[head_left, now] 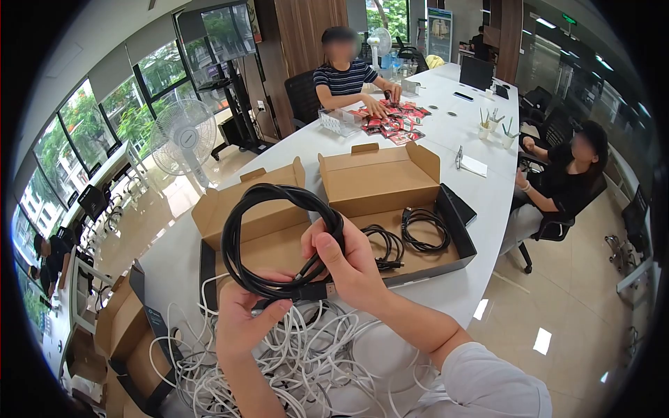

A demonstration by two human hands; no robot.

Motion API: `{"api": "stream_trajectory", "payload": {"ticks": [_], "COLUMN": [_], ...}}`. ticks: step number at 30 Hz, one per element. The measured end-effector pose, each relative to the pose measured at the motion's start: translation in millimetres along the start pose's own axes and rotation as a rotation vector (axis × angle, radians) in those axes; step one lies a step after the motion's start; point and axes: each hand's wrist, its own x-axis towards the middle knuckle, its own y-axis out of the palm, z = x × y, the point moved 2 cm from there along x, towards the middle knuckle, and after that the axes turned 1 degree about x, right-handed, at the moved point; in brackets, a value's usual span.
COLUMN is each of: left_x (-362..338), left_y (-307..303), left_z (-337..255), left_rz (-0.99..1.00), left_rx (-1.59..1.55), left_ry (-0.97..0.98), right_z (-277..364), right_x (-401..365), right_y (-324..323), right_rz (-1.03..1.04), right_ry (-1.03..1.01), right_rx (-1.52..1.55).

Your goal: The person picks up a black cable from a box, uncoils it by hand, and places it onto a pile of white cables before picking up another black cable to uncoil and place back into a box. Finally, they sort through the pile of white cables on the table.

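A thick black cable (240,202), wound into a round coil, is held up between my two hands. My left hand (247,317) grips the coil's lower side, thumb and fingers closed on it. On the right side of the loop, my right hand (345,261) is wrapped round the cable. A dark connector (313,290) sticks out at the bottom of the coil between the hands. Below lies a tangled heap of white cables (300,355). Behind the coil stands an open cardboard box (439,272) with two smaller coiled black cables (425,230) in it.
A second open box (268,209) stands left of the first, partly hidden by the coil. Another open box (139,341) is at lower left. Across the white table (446,153), a person handles red packets (394,122); another person sits at right. A fan (185,139) stands left.
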Motion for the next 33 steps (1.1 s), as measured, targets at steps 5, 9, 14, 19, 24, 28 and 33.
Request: {"api": "stream_trajectory", "payload": {"ticks": [5, 9, 14, 19, 24, 28, 33], "left_x": [0.8, -1.2, 5.0, 10.1, 12.8, 15.6, 20.0], "left_y": [-2.1, -13.4, -8.4, -4.5, -6.1, -7.4, -10.3], "left_z": [6.0, 12.1, 8.9, 9.9, 13.4, 19.0, 17.8], "left_rz": [-0.071, -0.193, -0.308, -0.302, -0.327, -0.451, -0.579], "left_rx": [-0.021, -0.019, 0.025, -0.052, -0.054, -0.017, 0.036], "left_ry": [0.024, 0.026, 0.020, -0.058, -0.030, -0.093, 0.002], "right_z": [-7.5, -2.1, -3.4, -8.6, -7.4, -14.0, -17.9], "right_x": [1.7, -3.2, 0.4, 7.3, 13.4, 16.4, 21.8], "right_y": [0.7, 7.9, 8.6, 6.3, 6.2, 4.8, -4.4], "right_rz": [0.028, 0.138, 0.282, 0.236, 0.269, 0.271, 0.338], "right_ry": [-0.061, -0.036, -0.098, -0.047, -0.005, 0.025, 0.114], "right_rx": [0.060, -0.034, -0.228, -0.262, -0.298, -0.333, -0.462]}}
